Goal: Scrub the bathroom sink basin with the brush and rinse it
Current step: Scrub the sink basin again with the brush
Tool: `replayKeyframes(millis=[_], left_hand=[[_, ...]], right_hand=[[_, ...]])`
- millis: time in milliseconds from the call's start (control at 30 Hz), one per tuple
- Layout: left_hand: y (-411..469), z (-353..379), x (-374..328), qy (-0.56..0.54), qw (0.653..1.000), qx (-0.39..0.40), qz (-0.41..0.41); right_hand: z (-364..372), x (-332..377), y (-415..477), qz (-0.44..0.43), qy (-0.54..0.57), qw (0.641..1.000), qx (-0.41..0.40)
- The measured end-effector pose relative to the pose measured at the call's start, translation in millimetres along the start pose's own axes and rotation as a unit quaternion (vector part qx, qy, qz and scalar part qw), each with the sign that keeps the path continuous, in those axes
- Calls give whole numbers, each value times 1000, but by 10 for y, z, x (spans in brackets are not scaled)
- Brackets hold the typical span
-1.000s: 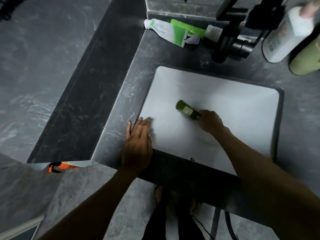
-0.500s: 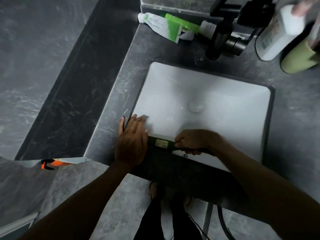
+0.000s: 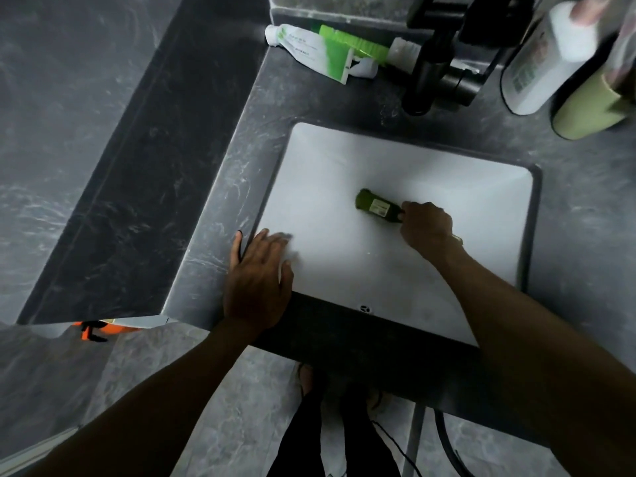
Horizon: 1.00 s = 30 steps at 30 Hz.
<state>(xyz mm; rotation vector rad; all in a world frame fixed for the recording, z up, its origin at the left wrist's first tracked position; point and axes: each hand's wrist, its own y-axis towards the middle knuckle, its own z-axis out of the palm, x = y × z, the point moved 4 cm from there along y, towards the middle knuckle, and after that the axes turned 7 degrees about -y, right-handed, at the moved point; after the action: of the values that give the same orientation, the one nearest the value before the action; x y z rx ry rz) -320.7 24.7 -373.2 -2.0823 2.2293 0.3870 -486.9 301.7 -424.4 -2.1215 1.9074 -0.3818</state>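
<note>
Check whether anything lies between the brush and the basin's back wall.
Nothing visible does. The right hand grips the brush inside the basin, and only bare white surface lies between the brush and the back wall. The left hand rests at the front left rim, off that path.

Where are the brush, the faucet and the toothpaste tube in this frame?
brush [image 3: 378, 206], head view, on its green back by the label.
faucet [image 3: 428, 67], head view, on the dark upright body.
toothpaste tube [image 3: 309, 49], head view, on the white mid-body.
</note>
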Motion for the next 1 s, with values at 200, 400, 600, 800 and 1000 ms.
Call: replayKeyframes(millis=[200,400,600,800,1000], left_hand=[[1,7,9,1,1000,6,-8],[1,-26,-21,-8,1000,-10,-2],[5,-47,-46,-10,1000,-23,-3],[-2,-51,-53,-25,999,-42,1],[8,-11,-32,-11,1000,-23,5]], right_hand=[[254,396,-418,-112,80,975,176],[25,1015,-905,-228,150,921,278],[-32,551,-965,-178,129,896,385],[136,-265,-603,-49,63,948,307],[51,189,-227,-76,0,997,4]])
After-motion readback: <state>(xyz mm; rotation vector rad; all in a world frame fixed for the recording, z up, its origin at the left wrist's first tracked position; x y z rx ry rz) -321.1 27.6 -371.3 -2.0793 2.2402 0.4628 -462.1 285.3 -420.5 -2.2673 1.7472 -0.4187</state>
